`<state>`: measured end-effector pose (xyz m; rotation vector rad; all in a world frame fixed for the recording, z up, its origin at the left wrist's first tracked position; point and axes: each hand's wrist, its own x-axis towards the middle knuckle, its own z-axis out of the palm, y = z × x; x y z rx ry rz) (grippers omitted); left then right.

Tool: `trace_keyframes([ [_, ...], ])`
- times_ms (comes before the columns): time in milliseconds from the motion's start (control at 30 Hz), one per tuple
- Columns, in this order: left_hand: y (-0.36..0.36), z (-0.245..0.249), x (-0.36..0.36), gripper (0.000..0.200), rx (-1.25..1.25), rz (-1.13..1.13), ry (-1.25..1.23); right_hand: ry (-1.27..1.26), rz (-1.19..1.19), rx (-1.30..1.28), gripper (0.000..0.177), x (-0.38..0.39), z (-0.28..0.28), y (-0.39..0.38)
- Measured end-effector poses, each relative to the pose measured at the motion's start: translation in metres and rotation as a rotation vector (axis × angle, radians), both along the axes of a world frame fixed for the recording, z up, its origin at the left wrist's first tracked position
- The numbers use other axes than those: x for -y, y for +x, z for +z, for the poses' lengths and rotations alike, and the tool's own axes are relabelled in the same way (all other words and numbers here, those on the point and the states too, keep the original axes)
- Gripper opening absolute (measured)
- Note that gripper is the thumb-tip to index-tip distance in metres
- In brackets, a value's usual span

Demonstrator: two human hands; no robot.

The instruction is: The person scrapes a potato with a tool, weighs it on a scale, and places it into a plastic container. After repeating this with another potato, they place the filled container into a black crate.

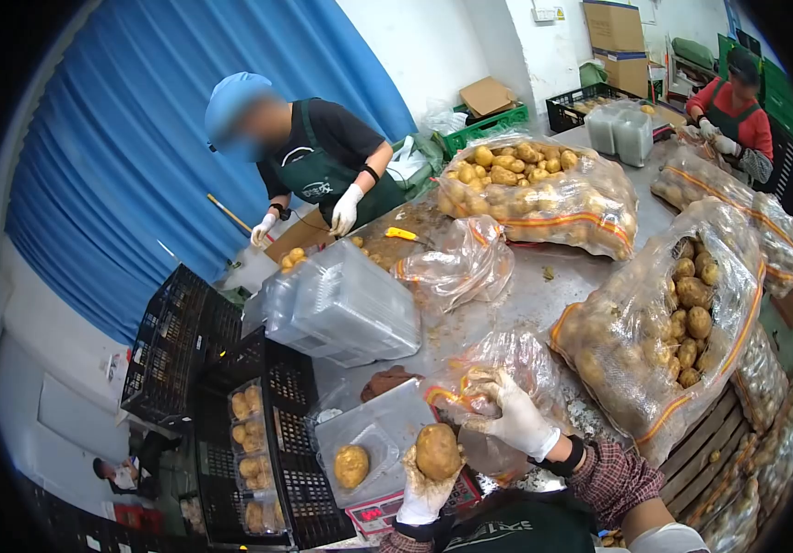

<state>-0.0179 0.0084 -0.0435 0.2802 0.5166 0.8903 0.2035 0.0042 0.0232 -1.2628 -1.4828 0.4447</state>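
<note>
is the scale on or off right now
The scale is on: red digits glow on its front edge. They are too small to read for certain.

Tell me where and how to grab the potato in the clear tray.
Probably across its rounded sides, coming from above: the potato lies in the clear tray with its top uncovered, and the left hand sits close on one side.

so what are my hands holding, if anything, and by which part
The white gloved left hand holds a round brown potato by its lower side; whether the white gloved right hand grips the clear plastic bag behind it cannot be told.
</note>
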Motion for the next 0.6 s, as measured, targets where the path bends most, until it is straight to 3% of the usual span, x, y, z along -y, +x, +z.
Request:
trace_keyframes([
  [67, 0.001, 0.001, -0.006, 0.074, 0.250, -0.056, -0.169, -0.030, 0.073, -0.088, 0.050, 0.000, -0.005, -0.003],
  [133, 0.006, 0.010, -0.004, 0.073, 0.229, -0.005, -0.219, -0.060, 0.143, -0.177, 0.048, -0.001, -0.016, -0.005],
  [200, 0.006, 0.013, -0.003, 0.072, 0.210, 0.048, -0.269, 0.053, -0.027, 0.080, 0.038, -0.002, -0.019, -0.005],
  [233, 0.005, 0.012, -0.004, 0.071, 0.266, -0.029, -0.227, 0.050, -0.025, 0.082, 0.038, 0.001, -0.014, -0.004],
  [300, 0.007, 0.015, 0.000, 0.070, 0.320, -0.105, -0.187, -0.022, -0.107, 0.277, 0.022, 0.010, 0.006, -0.008],
  [333, 0.014, 0.024, 0.005, 0.069, 0.084, -0.032, -0.147, 0.207, -0.091, 0.316, 0.017, 0.012, 0.017, -0.015],
  [400, 0.017, 0.020, 0.009, 0.068, -0.238, 0.010, -0.048, 0.242, 0.129, 0.584, 0.017, 0.022, 0.010, -0.041],
  [467, 0.016, 0.010, 0.012, 0.066, -0.206, 0.016, -0.010, 0.231, 0.205, 0.705, 0.015, 0.017, 0.001, -0.055],
  [533, 0.023, 0.010, 0.012, 0.064, -0.253, 0.085, -0.032, 0.324, 0.069, 0.535, 0.011, -0.003, -0.016, -0.053],
  [567, 0.020, 0.009, 0.011, 0.063, -0.278, 0.094, -0.081, 0.250, 0.035, 0.499, 0.009, -0.015, -0.024, -0.044],
  [600, 0.014, 0.006, 0.013, 0.066, -0.135, -0.020, -0.071, 0.091, -0.023, 0.497, 0.010, -0.027, -0.027, -0.028],
])
